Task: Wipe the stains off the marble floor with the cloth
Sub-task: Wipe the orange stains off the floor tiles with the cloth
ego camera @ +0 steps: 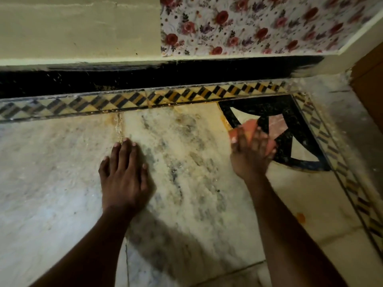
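My left hand (126, 175) lies flat on the pale marble floor (51, 162), fingers straight and pointing toward the wall. My right hand (251, 154) presses an orange-pink cloth (249, 126) onto the floor at the edge of a black corner inlay (286, 112); the hand is blurred and covers most of the cloth. Grey-black smudges (186, 154) streak the marble between my hands. Yellow-orange staining (119, 125) runs along a joint just beyond my left fingertips. A small orange spot (300, 217) sits on the floor right of my right forearm.
A patterned black-and-yellow border strip (145, 99) runs along the wall and turns down the right side. Behind it are a black skirting (124, 76), a cream wall (72, 27) and floral wallpaper (248, 23). A brown object (371, 83) stands at the right edge.
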Motion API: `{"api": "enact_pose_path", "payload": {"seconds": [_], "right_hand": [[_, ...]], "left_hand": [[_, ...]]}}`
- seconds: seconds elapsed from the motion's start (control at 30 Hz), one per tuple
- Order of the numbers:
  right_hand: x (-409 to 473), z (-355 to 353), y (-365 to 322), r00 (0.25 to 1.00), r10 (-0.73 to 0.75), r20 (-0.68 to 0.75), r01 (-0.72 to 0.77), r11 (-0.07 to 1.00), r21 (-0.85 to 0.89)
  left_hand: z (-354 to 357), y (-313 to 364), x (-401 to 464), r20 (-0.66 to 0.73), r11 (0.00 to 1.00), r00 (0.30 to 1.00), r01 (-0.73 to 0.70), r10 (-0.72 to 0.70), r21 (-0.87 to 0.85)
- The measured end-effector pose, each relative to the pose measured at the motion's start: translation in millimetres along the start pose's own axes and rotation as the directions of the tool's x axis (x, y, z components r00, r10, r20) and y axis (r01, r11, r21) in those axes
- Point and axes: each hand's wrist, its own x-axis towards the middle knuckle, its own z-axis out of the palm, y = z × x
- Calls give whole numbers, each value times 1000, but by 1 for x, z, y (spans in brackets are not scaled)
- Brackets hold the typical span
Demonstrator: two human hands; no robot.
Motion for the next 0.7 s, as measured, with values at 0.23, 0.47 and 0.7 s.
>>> {"api": "enact_pose_path", "payload": {"seconds": [0.23,0.47,0.7], "right_hand": [[-112,14,85,989,-149,21,150,977,-151],[-61,11,54,1000,3,-17,-3,1000,21],[-143,18,129,998,-48,-39,45,996,-75]], "left_hand": [[0,-1,-2,-10,1000,1000,-3,3,-2],[0,-3,-5,-50,999,998,-45,44,-14],[0,4,-28,-8,971,974,-226,226,-75]]}}
